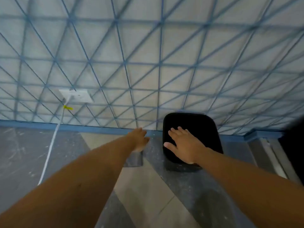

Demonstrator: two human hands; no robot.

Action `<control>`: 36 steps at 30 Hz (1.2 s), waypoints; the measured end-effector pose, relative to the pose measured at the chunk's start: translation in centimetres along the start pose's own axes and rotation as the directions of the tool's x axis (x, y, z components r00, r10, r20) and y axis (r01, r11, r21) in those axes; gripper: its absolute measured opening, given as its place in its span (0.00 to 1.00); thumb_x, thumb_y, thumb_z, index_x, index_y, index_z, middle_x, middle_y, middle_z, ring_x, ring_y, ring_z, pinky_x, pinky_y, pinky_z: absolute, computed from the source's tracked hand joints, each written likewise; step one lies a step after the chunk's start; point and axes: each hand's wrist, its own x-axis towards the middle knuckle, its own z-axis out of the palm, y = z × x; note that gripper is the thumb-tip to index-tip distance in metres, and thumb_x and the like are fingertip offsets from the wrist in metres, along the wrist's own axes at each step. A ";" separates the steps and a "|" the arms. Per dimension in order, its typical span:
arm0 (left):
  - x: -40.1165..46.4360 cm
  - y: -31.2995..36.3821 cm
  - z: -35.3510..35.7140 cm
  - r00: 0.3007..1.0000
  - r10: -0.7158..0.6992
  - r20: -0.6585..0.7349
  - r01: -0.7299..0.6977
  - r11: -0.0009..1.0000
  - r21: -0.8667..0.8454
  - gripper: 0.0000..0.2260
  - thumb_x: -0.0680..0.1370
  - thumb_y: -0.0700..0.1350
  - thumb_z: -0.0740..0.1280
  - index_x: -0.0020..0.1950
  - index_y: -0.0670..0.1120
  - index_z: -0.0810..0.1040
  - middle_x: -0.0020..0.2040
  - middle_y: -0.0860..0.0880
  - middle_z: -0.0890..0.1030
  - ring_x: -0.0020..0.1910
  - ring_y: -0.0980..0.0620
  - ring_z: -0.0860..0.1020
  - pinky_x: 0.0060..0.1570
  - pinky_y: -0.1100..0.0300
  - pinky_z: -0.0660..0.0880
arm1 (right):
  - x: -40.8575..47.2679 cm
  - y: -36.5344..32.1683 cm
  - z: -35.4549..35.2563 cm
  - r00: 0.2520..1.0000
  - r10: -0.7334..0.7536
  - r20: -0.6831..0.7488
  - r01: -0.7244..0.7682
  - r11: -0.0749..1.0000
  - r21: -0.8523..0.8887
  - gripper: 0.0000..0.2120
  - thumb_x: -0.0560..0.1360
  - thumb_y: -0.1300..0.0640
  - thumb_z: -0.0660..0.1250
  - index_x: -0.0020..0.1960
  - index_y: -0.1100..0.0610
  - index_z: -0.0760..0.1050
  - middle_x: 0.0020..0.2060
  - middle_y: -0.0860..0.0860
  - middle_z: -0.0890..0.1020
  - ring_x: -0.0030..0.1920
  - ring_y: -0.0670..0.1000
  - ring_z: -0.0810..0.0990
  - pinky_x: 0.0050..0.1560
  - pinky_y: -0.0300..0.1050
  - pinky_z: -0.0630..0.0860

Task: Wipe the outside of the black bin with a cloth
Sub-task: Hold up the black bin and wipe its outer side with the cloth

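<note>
Motion blur is softening everything; no cloth is discernible. The bin (pixel 192 139) is standing on the floor (pixel 144 191) against the wall (pixel 148 55). The right hand (pixel 184 143) is lying flat on its lid, fingers straight. The left hand (pixel 139 139) is hovering beside the bin; its grip is unclear.

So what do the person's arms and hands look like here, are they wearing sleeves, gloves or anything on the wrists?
Both arms are bare along all that shows, with no sleeves in view. The left hand and the right hand wear no gloves, and no rings or watch can be made out, though the picture is blurred. The right hand's fingernails look short and pale. Nothing else worn shows.
</note>
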 end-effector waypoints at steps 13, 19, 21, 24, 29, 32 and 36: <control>11.1 -7.0 13.6 0.991 -0.057 -0.124 0.047 0.995 -0.089 0.35 0.84 0.64 0.58 0.87 0.50 0.52 0.88 0.43 0.48 0.87 0.37 0.47 0.82 0.31 0.51 | 2.6 -1.1 6.1 0.970 0.091 -0.227 -0.070 0.993 0.099 0.31 0.81 0.40 0.47 0.79 0.56 0.49 0.78 0.50 0.52 0.78 0.51 0.49 0.77 0.48 0.50; 11.4 -6.5 17.4 0.976 -0.207 -0.068 0.196 0.971 -0.140 0.40 0.82 0.73 0.51 0.85 0.60 0.34 0.85 0.50 0.29 0.83 0.32 0.30 0.78 0.26 0.39 | 3.0 -1.4 7.6 0.949 0.125 -0.289 -0.080 0.984 0.162 0.30 0.81 0.41 0.48 0.78 0.54 0.50 0.78 0.49 0.54 0.77 0.49 0.51 0.75 0.43 0.49; 11.5 -6.6 18.3 0.971 -0.207 -0.117 0.184 0.966 -0.182 0.37 0.83 0.72 0.49 0.85 0.62 0.34 0.85 0.50 0.29 0.83 0.32 0.29 0.78 0.25 0.38 | 3.1 -1.3 7.8 0.940 0.127 -0.317 -0.074 0.982 0.174 0.30 0.81 0.41 0.49 0.78 0.53 0.51 0.78 0.49 0.55 0.77 0.48 0.52 0.74 0.42 0.50; 11.1 -7.1 19.1 0.960 -0.184 -0.210 0.143 0.970 -0.198 0.28 0.88 0.61 0.47 0.86 0.61 0.41 0.87 0.49 0.34 0.85 0.34 0.34 0.83 0.31 0.41 | 2.8 -1.3 8.0 0.936 0.116 -0.331 -0.057 0.982 0.183 0.30 0.81 0.41 0.49 0.78 0.53 0.53 0.77 0.48 0.57 0.76 0.47 0.54 0.75 0.42 0.52; 10.8 -7.8 19.4 0.918 -0.127 -0.375 -0.031 0.922 -0.386 0.24 0.90 0.49 0.50 0.87 0.48 0.54 0.88 0.46 0.48 0.88 0.44 0.45 0.85 0.50 0.45 | 2.4 -0.9 8.1 0.944 0.075 -0.322 -0.009 0.979 0.203 0.34 0.77 0.35 0.47 0.78 0.52 0.54 0.77 0.47 0.56 0.77 0.47 0.54 0.76 0.47 0.54; 10.5 -7.2 19.6 0.840 -0.221 -0.496 -0.115 0.820 -0.560 0.22 0.90 0.48 0.53 0.84 0.44 0.65 0.85 0.42 0.63 0.86 0.41 0.56 0.84 0.54 0.48 | 1.8 -0.8 7.9 0.958 0.031 -0.286 0.027 0.980 0.197 0.42 0.72 0.29 0.48 0.78 0.52 0.52 0.78 0.45 0.54 0.77 0.45 0.53 0.76 0.46 0.55; 8.5 -3.3 18.2 0.725 -0.383 -0.572 -0.328 0.538 -0.777 0.20 0.90 0.47 0.55 0.81 0.47 0.71 0.80 0.43 0.73 0.82 0.43 0.66 0.82 0.46 0.62 | 0.9 -0.4 7.5 0.976 0.010 -0.215 0.006 0.997 0.077 0.38 0.76 0.38 0.58 0.79 0.51 0.47 0.78 0.46 0.53 0.75 0.48 0.58 0.73 0.46 0.61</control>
